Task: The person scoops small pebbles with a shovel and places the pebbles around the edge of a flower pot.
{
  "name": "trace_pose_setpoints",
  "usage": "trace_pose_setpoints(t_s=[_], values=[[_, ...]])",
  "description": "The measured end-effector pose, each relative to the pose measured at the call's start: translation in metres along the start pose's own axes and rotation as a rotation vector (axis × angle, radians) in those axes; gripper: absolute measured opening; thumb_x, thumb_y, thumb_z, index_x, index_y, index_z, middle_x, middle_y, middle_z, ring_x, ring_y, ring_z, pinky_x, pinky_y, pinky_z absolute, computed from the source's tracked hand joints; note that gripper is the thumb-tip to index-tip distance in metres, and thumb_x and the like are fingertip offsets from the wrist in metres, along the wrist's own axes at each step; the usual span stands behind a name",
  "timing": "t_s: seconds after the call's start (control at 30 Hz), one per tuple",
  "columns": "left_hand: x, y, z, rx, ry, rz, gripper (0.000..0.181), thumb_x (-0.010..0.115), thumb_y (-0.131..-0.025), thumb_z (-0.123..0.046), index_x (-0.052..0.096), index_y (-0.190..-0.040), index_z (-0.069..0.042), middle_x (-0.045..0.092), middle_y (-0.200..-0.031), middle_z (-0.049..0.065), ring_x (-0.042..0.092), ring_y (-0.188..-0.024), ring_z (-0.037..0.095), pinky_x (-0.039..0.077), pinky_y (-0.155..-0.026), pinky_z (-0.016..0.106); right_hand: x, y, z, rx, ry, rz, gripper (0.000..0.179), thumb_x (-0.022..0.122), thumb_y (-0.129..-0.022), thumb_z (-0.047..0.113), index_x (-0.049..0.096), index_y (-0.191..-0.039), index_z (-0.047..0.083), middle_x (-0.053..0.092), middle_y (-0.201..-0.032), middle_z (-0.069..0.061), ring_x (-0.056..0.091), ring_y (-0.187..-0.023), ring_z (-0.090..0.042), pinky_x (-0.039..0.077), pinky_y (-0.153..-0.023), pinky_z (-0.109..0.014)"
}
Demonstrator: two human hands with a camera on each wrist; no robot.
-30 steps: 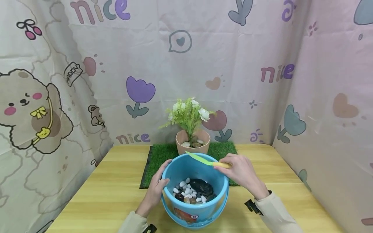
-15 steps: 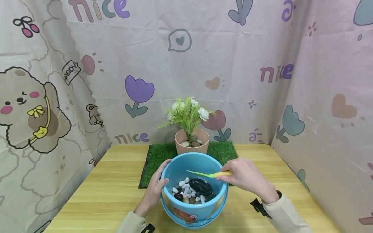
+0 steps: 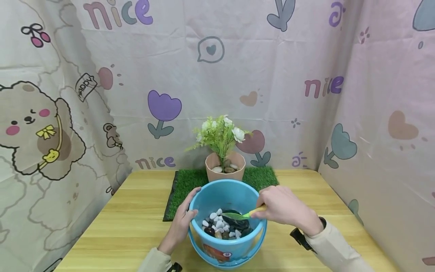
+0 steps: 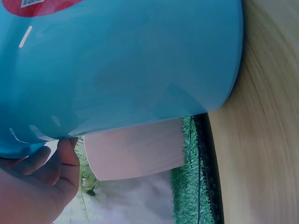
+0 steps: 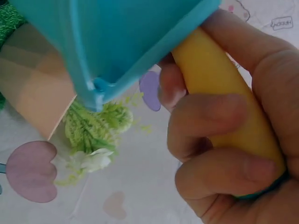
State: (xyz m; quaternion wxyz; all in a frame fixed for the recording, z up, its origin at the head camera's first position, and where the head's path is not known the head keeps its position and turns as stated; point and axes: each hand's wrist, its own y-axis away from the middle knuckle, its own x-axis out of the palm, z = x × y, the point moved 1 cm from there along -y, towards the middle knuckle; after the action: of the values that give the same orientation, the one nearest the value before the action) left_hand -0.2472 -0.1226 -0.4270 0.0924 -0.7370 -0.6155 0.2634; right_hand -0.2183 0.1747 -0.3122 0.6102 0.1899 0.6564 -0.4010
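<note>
A blue bucket [image 3: 225, 193] stands on the table, holding white pebbles [image 3: 219, 224], several darker stones and a large glossy black stone [image 3: 240, 224]. My left hand [image 3: 181, 221] grips its left rim, the thumb over the edge and the other fingers along the outer wall. In my right hand [image 3: 282, 206], at the right rim, is a small hand trowel with a green blade [image 3: 235, 216] and a yellow handle [image 5: 219, 79]. The fingers curl round that handle in the right wrist view. The blade reaches into the bucket and overlaps the black stone in the head view.
Behind the bucket, a pink flowerpot [image 3: 225, 176] with white flowers and a few stones stands on a green turf mat [image 3: 190, 185]. The bucket's handle [image 3: 259, 245] hangs down at its front. Patterned cloth [image 3: 217, 90] surrounds the wooden table [image 3: 129, 219].
My right hand has lowered the trowel from above the bucket's far rim to down among the stones, tilting the blade downward. My left hand keeps its grip on the rim.
</note>
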Motion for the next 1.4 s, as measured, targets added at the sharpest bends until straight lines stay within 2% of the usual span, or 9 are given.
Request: trace_pose_setpoints(t_s=[0.13,0.3,0.43,0.7,0.93,1.1,1.2,1.4], values=[[0.0,-0.002,0.0,-0.001,0.001,-0.006,0.061,0.037,-0.093,-0.006,0.033,-0.153,-0.015,0.043,-0.15,0.017,0.052,-0.128,0.04,0.05,-0.094,0.052,-0.005,-0.007,0.006,-0.014,-0.027,0.081,0.056,0.079,-0.077,0.041,0.034,-0.048,0.026,0.014,-0.055,0.015,0.018,-0.046,0.001,0.014,-0.045,-0.018],[0.001,-0.001,0.001,-0.018,0.01,-0.007,0.061,0.037,-0.093,-0.005,0.034,-0.152,-0.018,0.044,-0.15,0.017,0.052,-0.127,0.041,0.05,-0.093,0.054,-0.005,-0.012,0.013,-0.045,-0.008,0.134,0.056,0.081,-0.076,0.037,0.035,-0.048,0.026,0.014,-0.054,0.016,0.017,-0.045,0.001,0.014,-0.044,-0.018],[0.002,-0.002,-0.001,-0.051,0.033,-0.016,0.062,0.037,-0.092,-0.005,0.036,-0.151,-0.023,0.045,-0.15,0.013,0.053,-0.127,0.039,0.05,-0.094,0.055,-0.005,-0.015,0.016,-0.072,0.053,0.132,0.06,0.081,-0.075,0.034,0.029,-0.048,0.025,0.01,-0.054,0.014,0.012,-0.046,-0.001,0.011,-0.044,-0.019],[0.002,-0.002,0.002,0.009,-0.011,-0.012,0.062,0.038,-0.092,-0.005,0.034,-0.153,-0.015,0.045,-0.149,0.015,0.054,-0.125,0.04,0.05,-0.092,0.054,-0.005,-0.02,0.021,-0.095,0.111,0.138,0.061,0.084,-0.072,0.035,0.03,-0.047,0.023,0.011,-0.049,0.013,0.016,-0.04,-0.001,0.012,-0.042,-0.019],[0.002,-0.002,0.001,-0.021,-0.006,-0.018,0.062,0.038,-0.092,-0.006,0.035,-0.152,-0.02,0.045,-0.149,0.013,0.053,-0.126,0.038,0.05,-0.094,0.054,0.002,-0.016,0.026,-0.111,0.234,0.053,0.061,0.082,-0.074,0.04,0.028,-0.05,0.023,0.017,-0.054,0.013,0.02,-0.043,-0.002,0.016,-0.04,-0.018],[0.002,-0.003,0.001,-0.008,-0.005,-0.02,0.062,0.039,-0.091,-0.006,0.034,-0.153,-0.015,0.044,-0.15,0.016,0.053,-0.127,0.041,0.05,-0.093,0.055,-0.003,-0.014,0.016,-0.059,0.339,-0.068,0.05,0.081,-0.074,0.042,0.043,-0.05,0.021,0.036,-0.056,0.009,0.031,-0.044,-0.005,0.024,-0.039,-0.021],[0.001,-0.001,0.001,-0.01,-0.008,-0.033,0.062,0.039,-0.091,-0.006,0.036,-0.152,-0.015,0.045,-0.149,0.017,0.053,-0.126,0.041,0.05,-0.092,0.056,-0.006,-0.014,0.008,-0.027,0.323,-0.092,0.045,0.08,-0.075,0.042,0.048,-0.052,0.022,0.042,-0.057,0.009,0.036,-0.045,-0.005,0.027,-0.04,-0.022],[0.001,0.0,0.002,-0.012,-0.004,-0.023,0.062,0.039,-0.092,-0.006,0.034,-0.152,-0.016,0.045,-0.149,0.015,0.053,-0.126,0.04,0.05,-0.093,0.053,-0.007,-0.011,0.001,-0.021,0.126,0.006,0.045,0.079,-0.077,0.039,0.046,-0.05,0.025,0.034,-0.055,0.014,0.032,-0.046,0.001,0.023,-0.041,-0.018]])
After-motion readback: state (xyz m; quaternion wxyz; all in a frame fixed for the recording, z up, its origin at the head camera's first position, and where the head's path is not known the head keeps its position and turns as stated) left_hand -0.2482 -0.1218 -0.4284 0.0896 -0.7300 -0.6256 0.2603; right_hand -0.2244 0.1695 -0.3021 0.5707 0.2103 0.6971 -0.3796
